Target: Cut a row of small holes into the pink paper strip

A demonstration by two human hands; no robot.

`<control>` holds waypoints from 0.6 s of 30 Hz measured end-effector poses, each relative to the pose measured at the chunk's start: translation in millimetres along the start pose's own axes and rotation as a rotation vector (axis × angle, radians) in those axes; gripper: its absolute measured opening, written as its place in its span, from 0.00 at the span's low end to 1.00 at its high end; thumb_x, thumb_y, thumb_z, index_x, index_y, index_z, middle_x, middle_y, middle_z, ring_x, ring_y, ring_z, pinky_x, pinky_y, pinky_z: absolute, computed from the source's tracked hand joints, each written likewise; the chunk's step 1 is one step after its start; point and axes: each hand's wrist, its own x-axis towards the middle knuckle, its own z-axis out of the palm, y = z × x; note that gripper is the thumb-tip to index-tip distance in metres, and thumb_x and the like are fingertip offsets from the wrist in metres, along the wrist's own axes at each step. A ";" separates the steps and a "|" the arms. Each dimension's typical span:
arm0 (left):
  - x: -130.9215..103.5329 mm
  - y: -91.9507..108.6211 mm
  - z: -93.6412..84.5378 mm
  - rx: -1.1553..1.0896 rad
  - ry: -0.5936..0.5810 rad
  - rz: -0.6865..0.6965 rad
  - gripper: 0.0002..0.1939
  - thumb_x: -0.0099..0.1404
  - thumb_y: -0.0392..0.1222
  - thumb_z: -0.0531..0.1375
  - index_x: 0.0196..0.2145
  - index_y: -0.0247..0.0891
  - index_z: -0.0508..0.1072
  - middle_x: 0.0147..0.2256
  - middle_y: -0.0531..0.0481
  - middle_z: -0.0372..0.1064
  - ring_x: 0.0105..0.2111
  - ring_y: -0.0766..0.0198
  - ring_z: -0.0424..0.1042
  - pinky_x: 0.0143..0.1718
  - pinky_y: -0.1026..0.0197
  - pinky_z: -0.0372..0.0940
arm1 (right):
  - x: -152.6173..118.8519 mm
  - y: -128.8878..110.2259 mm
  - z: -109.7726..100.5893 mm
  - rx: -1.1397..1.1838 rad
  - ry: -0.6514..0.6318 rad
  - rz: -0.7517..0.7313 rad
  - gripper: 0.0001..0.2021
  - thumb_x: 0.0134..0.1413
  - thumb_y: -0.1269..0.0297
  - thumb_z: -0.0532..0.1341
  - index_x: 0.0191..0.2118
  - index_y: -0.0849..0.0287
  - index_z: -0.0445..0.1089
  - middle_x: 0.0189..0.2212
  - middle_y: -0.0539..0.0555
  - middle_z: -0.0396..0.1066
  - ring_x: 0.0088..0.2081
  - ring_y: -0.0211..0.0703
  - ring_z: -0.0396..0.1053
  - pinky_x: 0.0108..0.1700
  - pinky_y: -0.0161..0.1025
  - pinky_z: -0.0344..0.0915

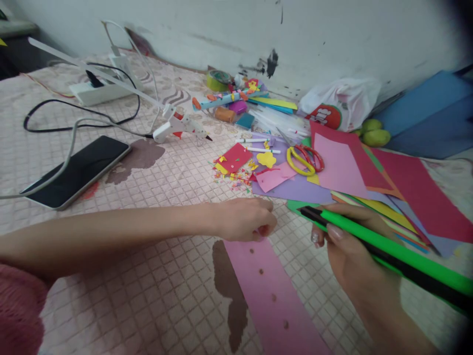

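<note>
A long pink paper strip (271,301) with a row of several small dark spots or holes lies on the quilted cloth. My left hand (246,219) is at its far end, fingers curled and closed on the paper; the fingertips are partly hidden. To the right, my right hand (358,261) grips what looks like a green-and-black utility knife (384,241), held raised and slanting. Its dark tip points left, toward my left hand, and is apart from the strip. Just beyond the tip lies a piece of green paper (295,205).
Coloured paper sheets (343,162), yellow-and-red scissors (305,160) and paper scraps (236,160) lie ahead. A glue gun (181,125), a phone (79,170) and a power strip (99,91) with loose cords occupy the left. A plastic bag (343,101) stands by the wall.
</note>
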 end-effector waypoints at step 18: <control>-14.1 6.4 -13.7 -0.012 0.035 -0.170 0.04 0.58 0.29 0.62 0.28 0.35 0.72 0.28 0.53 0.70 0.30 0.67 0.67 0.29 0.66 0.57 | -2.8 -4.7 -2.7 0.018 -0.042 0.016 0.08 0.54 0.68 0.63 0.41 0.54 0.74 0.24 0.49 0.70 0.22 0.38 0.67 0.23 0.39 0.66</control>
